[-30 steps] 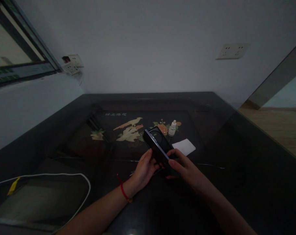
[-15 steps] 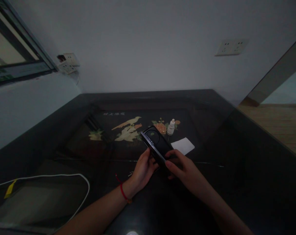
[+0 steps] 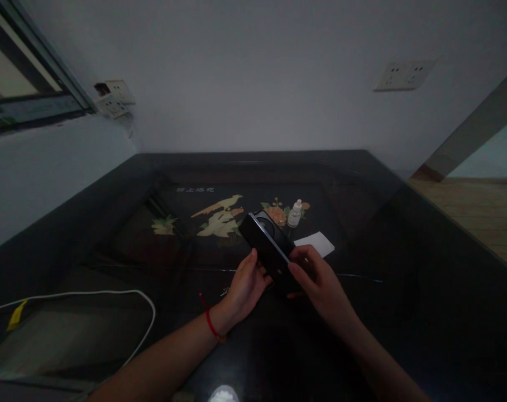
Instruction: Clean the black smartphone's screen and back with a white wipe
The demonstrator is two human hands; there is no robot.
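A black phone (image 3: pixel 267 241) with a round camera ring on its back is held up over the dark table (image 3: pixel 404 290), tilted on edge. My left hand (image 3: pixel 245 285) grips its near left side; a red string circles that wrist. My right hand (image 3: pixel 317 279) is closed on the phone's lower right end. Just beyond the phone lie a white square wipe (image 3: pixel 317 243) and a small white dropper bottle (image 3: pixel 295 214) standing upright.
The table top bears a bird-and-flower inlay (image 3: pixel 220 218). A white cable (image 3: pixel 111 301) with a yellow tag loops over the near left. Walls close the back and left; wall sockets (image 3: pixel 404 75) sit high on the right. Wooden floor (image 3: pixel 479 212) lies beyond the table's right edge.
The phone has been rolled in both hands, so its dark face now turns more toward me and its bright side edge shows less. Both hands kept their hold.
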